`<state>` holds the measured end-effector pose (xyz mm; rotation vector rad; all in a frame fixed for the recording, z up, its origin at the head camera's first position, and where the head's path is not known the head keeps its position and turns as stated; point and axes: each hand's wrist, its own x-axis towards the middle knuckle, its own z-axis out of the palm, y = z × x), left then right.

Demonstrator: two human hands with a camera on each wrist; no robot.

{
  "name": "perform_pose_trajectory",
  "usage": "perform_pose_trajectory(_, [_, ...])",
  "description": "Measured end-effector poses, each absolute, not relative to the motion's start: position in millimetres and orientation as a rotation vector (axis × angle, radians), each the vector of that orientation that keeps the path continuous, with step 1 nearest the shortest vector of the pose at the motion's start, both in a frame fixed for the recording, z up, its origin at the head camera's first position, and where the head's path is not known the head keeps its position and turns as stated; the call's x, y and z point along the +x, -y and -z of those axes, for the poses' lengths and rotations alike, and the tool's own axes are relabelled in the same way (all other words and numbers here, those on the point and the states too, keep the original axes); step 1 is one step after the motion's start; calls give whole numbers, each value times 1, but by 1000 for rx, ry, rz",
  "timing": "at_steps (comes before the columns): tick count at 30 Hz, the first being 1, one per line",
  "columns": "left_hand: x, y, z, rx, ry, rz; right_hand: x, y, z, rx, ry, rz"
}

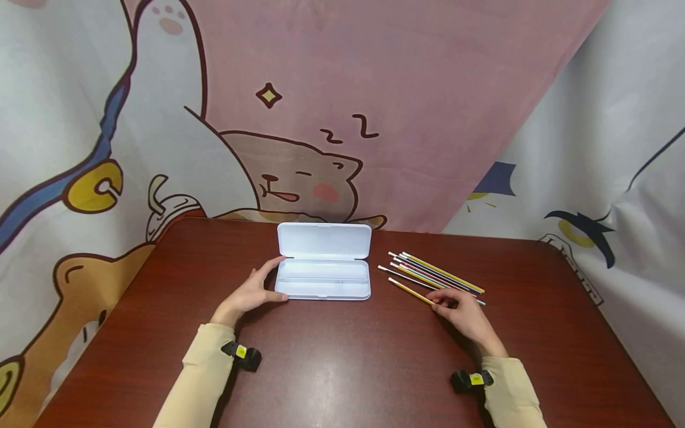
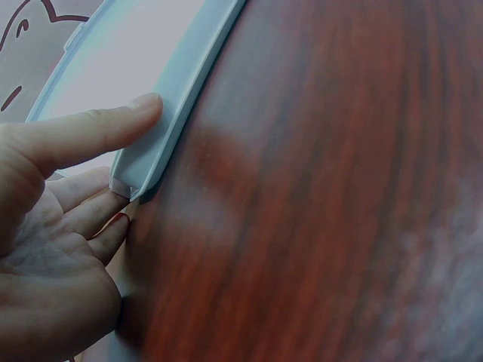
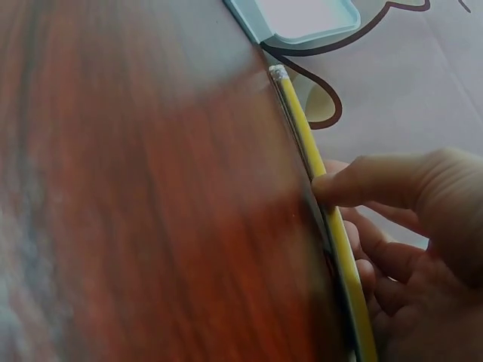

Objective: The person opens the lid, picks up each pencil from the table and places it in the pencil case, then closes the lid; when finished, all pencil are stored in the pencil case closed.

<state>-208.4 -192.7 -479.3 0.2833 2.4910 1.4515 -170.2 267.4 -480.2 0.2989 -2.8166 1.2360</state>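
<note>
A white pencil case (image 1: 321, 297) lies on the table with its lid (image 1: 324, 241) raised at the back. My left hand (image 1: 251, 294) spans the case's left end, index finger by the hinge and thumb on the front corner. In the left wrist view that thumb (image 2: 113, 132) presses on the rim, while the other fingers pass behind the end wall. To the right, my right hand (image 1: 465, 314) pinches a yellow pencil (image 1: 409, 290) between thumb and fingers. Its white eraser end (image 3: 278, 72) points toward the case. Several other pencils (image 1: 439, 270) lie in a loose bunch just behind it.
The dark reddish wooden table (image 1: 332, 368) shines under the light. A cloth backdrop (image 1: 428, 119) with cartoon animals hangs along its back edge. Both forearms wear a small black camera (image 1: 248, 358) at the wrist.
</note>
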Motion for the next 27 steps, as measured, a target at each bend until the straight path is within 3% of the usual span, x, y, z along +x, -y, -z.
perform_pose_trajectory(27, [-208, 192, 478, 294, -2489, -1467, -180, -253, 479, 433, 2745, -1335])
